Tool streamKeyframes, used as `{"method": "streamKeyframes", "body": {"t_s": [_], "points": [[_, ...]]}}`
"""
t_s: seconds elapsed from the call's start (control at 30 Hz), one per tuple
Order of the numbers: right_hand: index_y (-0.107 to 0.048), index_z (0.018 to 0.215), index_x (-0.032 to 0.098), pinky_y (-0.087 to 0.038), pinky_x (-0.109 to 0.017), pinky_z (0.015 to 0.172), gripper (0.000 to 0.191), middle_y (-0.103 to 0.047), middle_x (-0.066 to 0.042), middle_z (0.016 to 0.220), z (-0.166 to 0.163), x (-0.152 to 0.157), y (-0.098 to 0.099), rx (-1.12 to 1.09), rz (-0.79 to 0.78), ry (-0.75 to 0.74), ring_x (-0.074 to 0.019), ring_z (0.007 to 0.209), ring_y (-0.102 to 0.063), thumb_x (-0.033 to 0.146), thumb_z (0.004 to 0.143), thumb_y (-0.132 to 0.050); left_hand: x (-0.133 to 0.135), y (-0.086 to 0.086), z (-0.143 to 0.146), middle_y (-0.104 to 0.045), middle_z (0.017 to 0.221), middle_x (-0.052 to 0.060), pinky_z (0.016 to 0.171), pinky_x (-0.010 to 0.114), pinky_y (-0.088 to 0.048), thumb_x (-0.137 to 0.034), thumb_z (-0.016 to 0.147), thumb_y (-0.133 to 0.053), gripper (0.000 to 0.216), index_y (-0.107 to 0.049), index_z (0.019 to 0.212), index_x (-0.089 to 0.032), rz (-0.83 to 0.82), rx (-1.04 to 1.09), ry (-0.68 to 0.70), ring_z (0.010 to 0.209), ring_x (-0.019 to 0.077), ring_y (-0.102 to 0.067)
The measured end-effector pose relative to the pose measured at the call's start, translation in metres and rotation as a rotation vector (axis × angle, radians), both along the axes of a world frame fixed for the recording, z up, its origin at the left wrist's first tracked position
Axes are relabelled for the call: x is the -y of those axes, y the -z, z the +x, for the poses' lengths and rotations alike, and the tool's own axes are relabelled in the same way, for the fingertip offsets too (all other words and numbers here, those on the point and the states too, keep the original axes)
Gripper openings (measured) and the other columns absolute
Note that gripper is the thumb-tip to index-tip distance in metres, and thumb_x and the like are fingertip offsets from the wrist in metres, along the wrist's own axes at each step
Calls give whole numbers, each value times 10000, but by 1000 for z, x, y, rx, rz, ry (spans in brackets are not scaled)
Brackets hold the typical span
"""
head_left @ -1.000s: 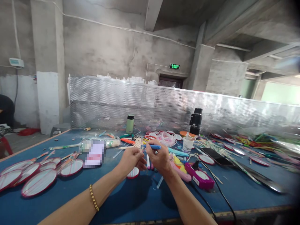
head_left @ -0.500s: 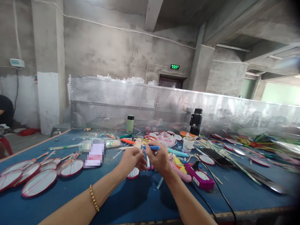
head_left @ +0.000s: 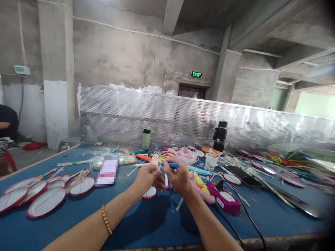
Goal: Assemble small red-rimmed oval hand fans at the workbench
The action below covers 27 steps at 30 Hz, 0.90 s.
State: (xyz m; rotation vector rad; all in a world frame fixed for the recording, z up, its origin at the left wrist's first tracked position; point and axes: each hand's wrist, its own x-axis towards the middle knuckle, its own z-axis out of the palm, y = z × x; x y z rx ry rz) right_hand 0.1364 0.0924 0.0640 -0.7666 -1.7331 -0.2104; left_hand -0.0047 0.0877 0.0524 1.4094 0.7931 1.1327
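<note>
Both of my hands meet above the middle of the blue table (head_left: 146, 223). My right hand (head_left: 179, 177) is closed around a blue pen-like tool (head_left: 171, 164) that points left. My left hand (head_left: 147, 177) pinches a thin pale stick (head_left: 158, 158) upright beside the tool's tip; a gold bead bracelet (head_left: 106, 219) is on that wrist. A small round red-rimmed fan (head_left: 150, 193) lies just under my left hand.
Several red-rimmed round fans (head_left: 47, 202) lie at the left. A purple glue gun (head_left: 225, 200) with a black cord sits to the right, near a white cup (head_left: 210, 161), a black bottle (head_left: 220, 136) and a green flask (head_left: 146, 138). Sticks and strips litter the right side.
My hands have stayed together in the same grip. The view has shifted slightly, with the scene sliding a little to the right.
</note>
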Motion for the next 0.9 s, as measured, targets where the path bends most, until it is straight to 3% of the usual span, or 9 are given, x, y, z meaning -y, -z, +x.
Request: {"method": "streamKeyframes", "body": {"t_s": [0.3, 0.67, 0.9], "points": [[-575, 735, 190, -368, -217, 516, 151, -556, 23, 617, 1, 0, 1, 6, -3, 4, -92, 510, -458, 243, 865, -522, -1, 1, 0, -675, 569, 46, 441, 260, -524, -233, 802, -577, 152, -501, 691, -161, -12, -6, -2, 455, 183, -671], [-570, 715, 189, -371, -220, 530, 153, -546, 25, 613, -2, 1, -1, 17, 14, -11, -94, 521, -463, 223, 856, -522, -1, 1, -1, -676, 586, 52, 443, 261, -522, -338, 770, -644, 252, -492, 669, -164, 9, -16, -4, 474, 198, -682], [-576, 721, 186, -370, -213, 517, 152, -548, 22, 618, -1, 1, 0, -12, 3, -30, -93, 518, -460, 230, 859, -527, -2, 0, 0, -678, 577, 50, 436, 260, -524, -287, 793, -601, 205, -492, 674, -161, -4, -17, -5, 463, 189, -676]]}}
